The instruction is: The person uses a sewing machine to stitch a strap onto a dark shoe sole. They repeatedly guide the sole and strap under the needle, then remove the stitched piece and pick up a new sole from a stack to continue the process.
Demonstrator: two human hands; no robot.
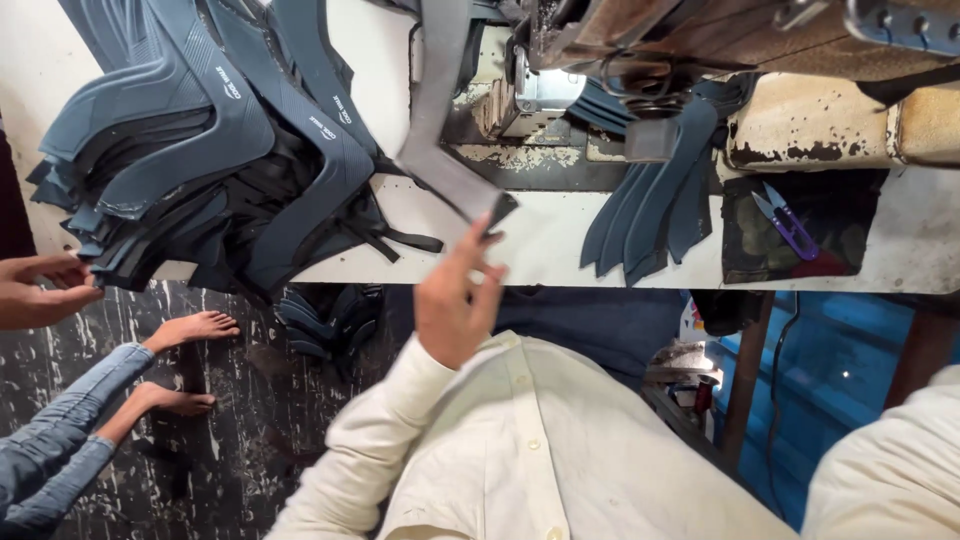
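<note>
Closest of all, a cream shirt (pixel 540 450) with small buttons, filling the bottom. Off at the bottom right corner, just a cream sleeve (pixel 890 470); right hand out of the picture, so no way to tell open or closed. A bit higher, in the middle, the left hand (pixel 455 300), lifted up, fingers pinched tight on the lower end of a long bent grey strip (pixel 440 120). Strip held up in the air over the near edge of the white table (pixel 545 245), its top end reaching up past the machine. Down on the left, a dark speckled floor (pixel 250 400), two bare feet (pixel 190 328) and blue jeans (pixel 60 440) of another person. That person's hand (pixel 40 290) at the left edge, fingertips at the side of a big messy pile of blue-grey shoe pieces (pixel 200 150) on the table. More pieces on the floor under the table edge. On the table to the right of the strip, a small fan of blue pieces (pixel 650 210), hanging over the near edge. Further right, little purple snips (pixel 785 222) lying on a dark cloth (pixel 745 250). Farthest away, at the top, a worn, rusty sewing machine (pixel 620 60).
</note>
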